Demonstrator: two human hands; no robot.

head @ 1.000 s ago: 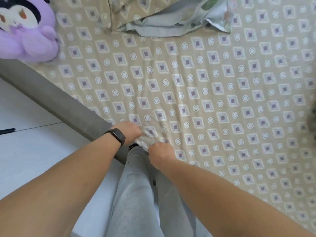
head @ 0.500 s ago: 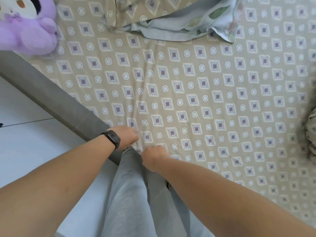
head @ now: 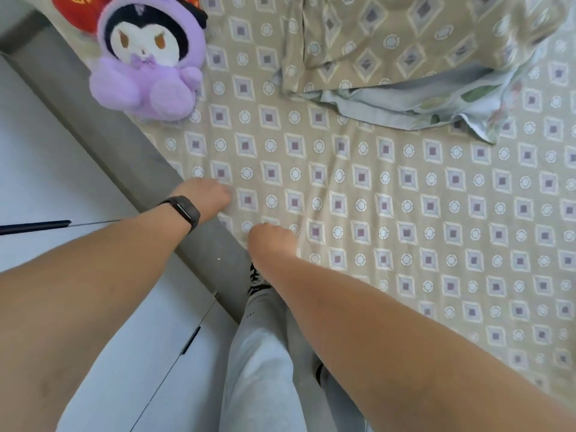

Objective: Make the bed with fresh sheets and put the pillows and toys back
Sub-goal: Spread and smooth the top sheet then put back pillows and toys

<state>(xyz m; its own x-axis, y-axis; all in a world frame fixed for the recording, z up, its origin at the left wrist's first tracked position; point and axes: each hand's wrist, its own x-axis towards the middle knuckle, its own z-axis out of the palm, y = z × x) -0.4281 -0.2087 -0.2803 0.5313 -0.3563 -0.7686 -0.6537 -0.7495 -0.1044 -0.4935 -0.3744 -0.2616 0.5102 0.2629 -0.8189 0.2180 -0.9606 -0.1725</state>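
A beige sheet (head: 389,188) printed with squares and circles covers the mattress. My left hand (head: 207,194), with a black band on its wrist, presses its closed fingers into the sheet's edge beside the grey bed frame (head: 131,151). My right hand (head: 271,241) is fisted on the same edge a little nearer to me, pinching the fabric. A purple plush toy (head: 149,63) sits at the bed's left edge, with a red toy (head: 78,7) behind it. A pillow in a matching beige case (head: 420,35) lies at the top, over a crumpled pale green cloth (head: 436,104).
White floor tiles (head: 46,135) lie left of the bed frame. A dark thin object (head: 34,227) rests on the floor at the left. My legs in grey trousers (head: 265,353) stand against the bed side.
The view has shifted along the bed edge toward the plush toy, which now shows fully. Both hands have moved along the sheet's edge, still closed on the fabric.
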